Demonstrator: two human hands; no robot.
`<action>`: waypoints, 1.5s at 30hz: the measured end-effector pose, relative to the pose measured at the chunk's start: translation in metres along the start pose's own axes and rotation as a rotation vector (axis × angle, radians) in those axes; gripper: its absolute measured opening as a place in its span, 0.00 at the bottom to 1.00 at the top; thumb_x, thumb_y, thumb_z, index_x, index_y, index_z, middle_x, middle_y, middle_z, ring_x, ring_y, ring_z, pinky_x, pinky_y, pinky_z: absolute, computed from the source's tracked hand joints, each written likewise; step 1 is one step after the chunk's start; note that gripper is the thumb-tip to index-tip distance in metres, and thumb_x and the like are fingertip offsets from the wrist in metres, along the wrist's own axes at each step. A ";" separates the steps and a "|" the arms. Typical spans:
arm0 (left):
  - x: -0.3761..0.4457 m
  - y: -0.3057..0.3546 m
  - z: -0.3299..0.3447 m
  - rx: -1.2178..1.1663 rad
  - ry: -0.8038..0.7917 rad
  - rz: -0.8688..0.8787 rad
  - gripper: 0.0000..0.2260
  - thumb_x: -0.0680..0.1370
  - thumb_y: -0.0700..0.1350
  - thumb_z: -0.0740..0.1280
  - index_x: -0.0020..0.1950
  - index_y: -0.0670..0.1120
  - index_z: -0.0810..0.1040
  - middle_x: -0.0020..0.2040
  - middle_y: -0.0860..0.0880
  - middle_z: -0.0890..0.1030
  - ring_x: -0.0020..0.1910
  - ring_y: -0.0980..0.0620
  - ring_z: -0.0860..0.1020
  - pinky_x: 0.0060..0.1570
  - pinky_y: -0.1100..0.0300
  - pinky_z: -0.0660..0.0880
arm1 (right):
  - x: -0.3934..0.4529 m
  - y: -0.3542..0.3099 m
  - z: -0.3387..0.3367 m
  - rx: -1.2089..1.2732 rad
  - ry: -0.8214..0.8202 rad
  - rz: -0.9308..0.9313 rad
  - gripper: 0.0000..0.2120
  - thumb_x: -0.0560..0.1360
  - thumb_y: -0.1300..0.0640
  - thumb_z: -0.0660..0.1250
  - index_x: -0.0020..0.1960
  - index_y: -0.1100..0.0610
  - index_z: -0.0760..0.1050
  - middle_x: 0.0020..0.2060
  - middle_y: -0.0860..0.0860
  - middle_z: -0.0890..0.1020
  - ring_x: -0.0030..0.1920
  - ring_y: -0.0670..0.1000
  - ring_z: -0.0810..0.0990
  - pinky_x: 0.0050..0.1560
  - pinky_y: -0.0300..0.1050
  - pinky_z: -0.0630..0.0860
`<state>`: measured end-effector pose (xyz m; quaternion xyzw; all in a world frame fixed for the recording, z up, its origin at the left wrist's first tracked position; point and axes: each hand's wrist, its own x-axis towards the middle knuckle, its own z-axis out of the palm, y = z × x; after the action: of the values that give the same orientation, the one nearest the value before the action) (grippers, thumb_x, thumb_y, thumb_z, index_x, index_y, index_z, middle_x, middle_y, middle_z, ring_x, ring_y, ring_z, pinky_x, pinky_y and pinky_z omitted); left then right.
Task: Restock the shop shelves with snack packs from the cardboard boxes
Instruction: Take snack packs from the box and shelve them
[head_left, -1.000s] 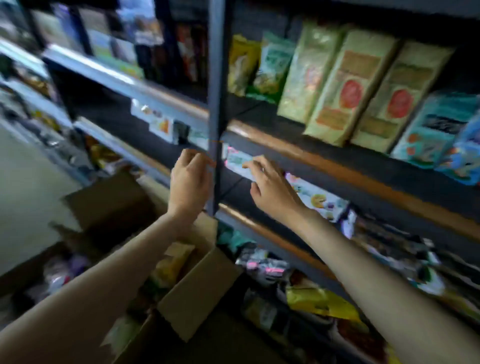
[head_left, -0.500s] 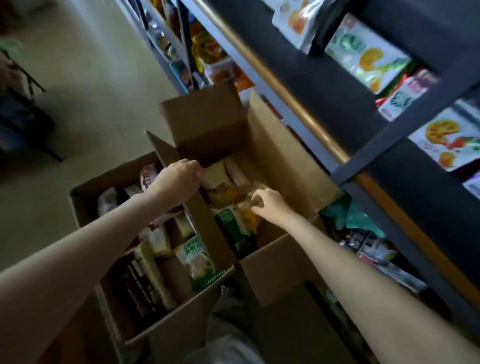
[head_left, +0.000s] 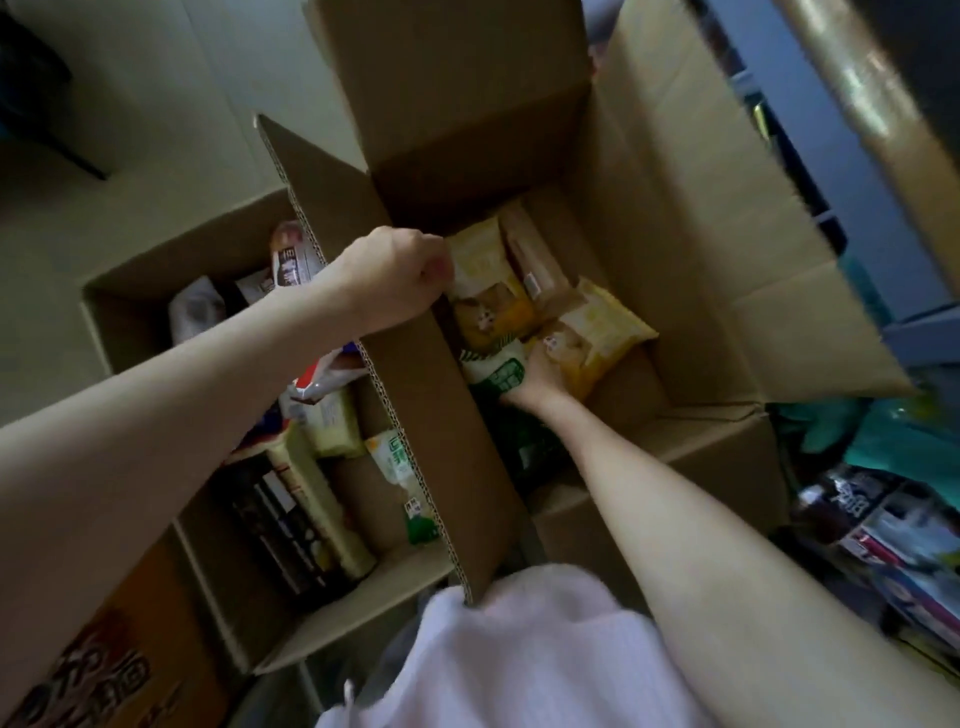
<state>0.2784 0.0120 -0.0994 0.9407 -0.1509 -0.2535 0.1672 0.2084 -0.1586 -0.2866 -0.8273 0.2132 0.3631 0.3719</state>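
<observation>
Two open cardboard boxes stand side by side on the floor. The right box (head_left: 691, 218) holds yellow snack packs and a green-and-white pack (head_left: 496, 376). My left hand (head_left: 389, 280) is curled over the flap between the boxes and pinches the top corner of an upright yellow pack (head_left: 483, 280). Deep in the same box, my right hand (head_left: 537, 382) grips the lower end of a tilted yellow pack (head_left: 597, 332); its fingers are hidden under the packs. The left box (head_left: 135, 275) is filled with several mixed packs standing on edge.
The shelf unit's dark frame and wooden-edged board (head_left: 883, 104) run along the right, above the box flaps. Loose packs (head_left: 893, 530) and teal wrapping lie on the bottom shelf at the right. A printed carton (head_left: 104, 670) stands at the lower left. Pale floor lies beyond.
A second ago both hands were up at the shelf edge. They dropped to the boxes, the view tilted steeply down, and my right hand went deeper among the yellow packs.
</observation>
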 end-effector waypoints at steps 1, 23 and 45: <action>-0.001 0.000 0.000 -0.012 0.000 0.008 0.12 0.78 0.39 0.58 0.58 0.43 0.77 0.55 0.43 0.79 0.54 0.43 0.77 0.54 0.48 0.76 | -0.007 -0.005 -0.013 0.041 -0.006 -0.004 0.43 0.68 0.58 0.75 0.74 0.58 0.53 0.68 0.58 0.66 0.69 0.59 0.65 0.66 0.50 0.65; -0.168 0.204 -0.139 -1.090 -0.079 0.365 0.25 0.71 0.39 0.72 0.62 0.52 0.65 0.54 0.48 0.77 0.50 0.50 0.79 0.41 0.54 0.76 | -0.430 -0.095 -0.244 0.628 0.600 -0.548 0.17 0.73 0.51 0.70 0.59 0.57 0.75 0.53 0.50 0.81 0.54 0.51 0.79 0.56 0.44 0.75; -0.152 0.497 -0.142 -0.660 0.567 0.768 0.22 0.76 0.35 0.60 0.70 0.43 0.65 0.66 0.40 0.67 0.63 0.42 0.69 0.62 0.54 0.68 | -0.499 -0.017 -0.445 0.515 1.470 -0.406 0.20 0.64 0.55 0.78 0.52 0.57 0.74 0.46 0.50 0.79 0.49 0.50 0.79 0.47 0.44 0.75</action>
<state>0.1290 -0.3452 0.2757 0.7477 -0.3438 0.0536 0.5655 0.0939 -0.4499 0.3044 -0.7653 0.3261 -0.4096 0.3744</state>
